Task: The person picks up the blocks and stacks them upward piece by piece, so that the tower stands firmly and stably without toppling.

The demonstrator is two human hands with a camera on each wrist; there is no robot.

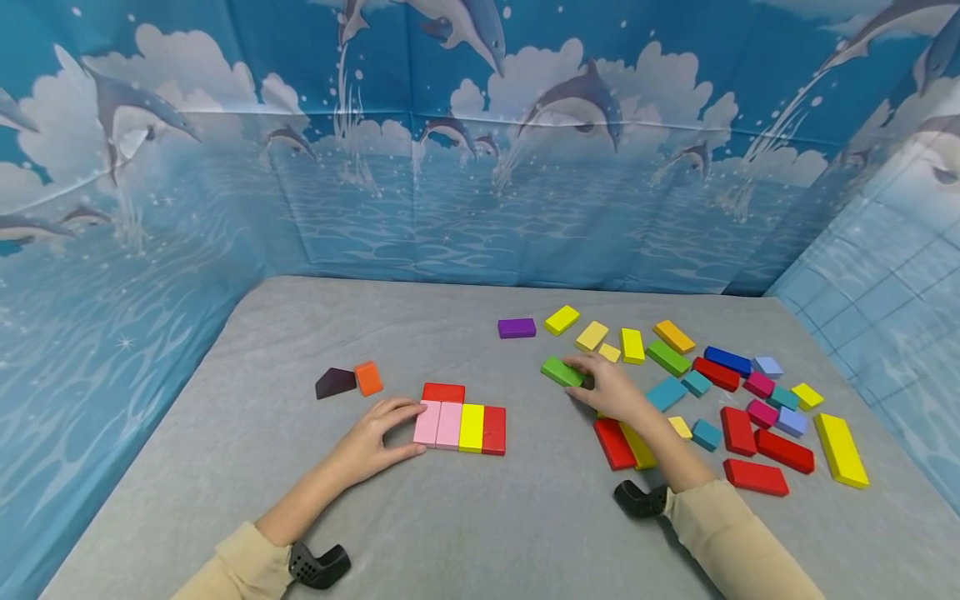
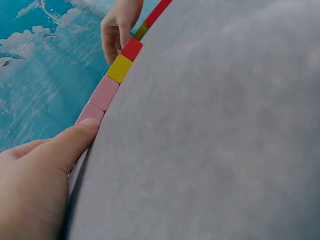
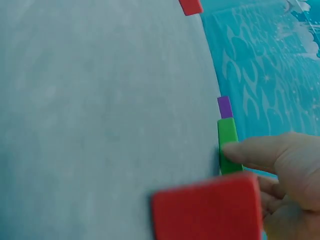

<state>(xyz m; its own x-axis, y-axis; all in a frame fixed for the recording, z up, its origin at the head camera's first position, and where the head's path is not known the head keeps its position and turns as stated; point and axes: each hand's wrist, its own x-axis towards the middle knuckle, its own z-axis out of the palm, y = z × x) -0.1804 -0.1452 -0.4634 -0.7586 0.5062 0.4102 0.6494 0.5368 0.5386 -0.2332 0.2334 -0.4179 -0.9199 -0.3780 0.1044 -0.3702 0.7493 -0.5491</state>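
Left hand (image 1: 371, 446): fingers spread, bracing left edge of block row (image 1: 460, 427) (pink, pink, yellow, red), centre of grey felt table (image 1: 315, 333). Right hand (image 1: 609, 388): fingertips curled onto green block (image 1: 562, 372), right of row, just beside loose pile. Advice: lift block level, hold row firm, seat flush. Blocks: painted wood, smooth, rectangular.

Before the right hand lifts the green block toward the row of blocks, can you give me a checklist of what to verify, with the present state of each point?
1. Right hand has a grip on the green block: ok, fingers lie over it; how firm, cannot tell.
2. Left hand steadies the row: ok, thumb and fingers touch the pink block at its left end.
3. Row is tight: ok, pink, pink, yellow block and red block sit side by side with no visible gaps.
4. Path from green block to row: ok, only bare grey table lies between.
5. Space beside the upper red block: ok, nothing sits to its right.
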